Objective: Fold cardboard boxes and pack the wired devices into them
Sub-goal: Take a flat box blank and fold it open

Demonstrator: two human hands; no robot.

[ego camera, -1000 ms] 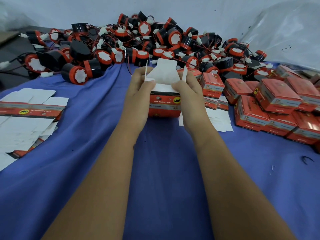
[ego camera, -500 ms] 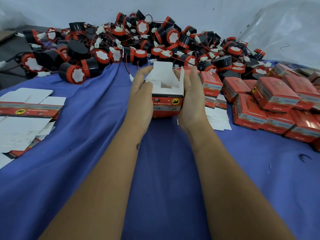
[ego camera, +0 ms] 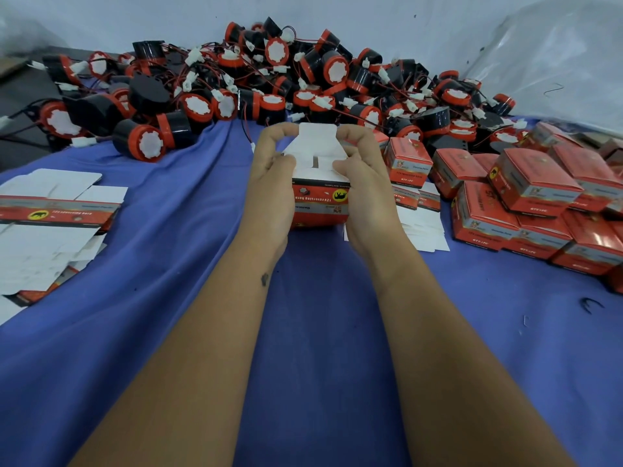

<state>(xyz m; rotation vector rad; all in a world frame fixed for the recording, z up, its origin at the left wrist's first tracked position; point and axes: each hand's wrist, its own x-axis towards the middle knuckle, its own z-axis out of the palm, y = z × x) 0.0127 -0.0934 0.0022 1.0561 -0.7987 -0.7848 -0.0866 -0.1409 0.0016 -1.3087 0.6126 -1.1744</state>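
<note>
Since half a second ago, the white flaps of the cardboard box (ego camera: 320,202) have been folded down from upright, and the fingers of both hands have been curled over the tall end flap. Now the box is held just above the blue cloth (ego camera: 168,332) that covers the desk, near its middle. It is gripped by the left hand (ego camera: 271,193) on one side and the right hand (ego camera: 365,193) on the other, thumbs pressed on the inner flaps. A pile of black and red wired devices (ego camera: 263,82) is heaped along the far edge. Closed red boxes (ego camera: 526,200) are stacked toward the right edge, and flat unfolded cartons (ego camera: 50,214) are laid by the left edge.
</note>
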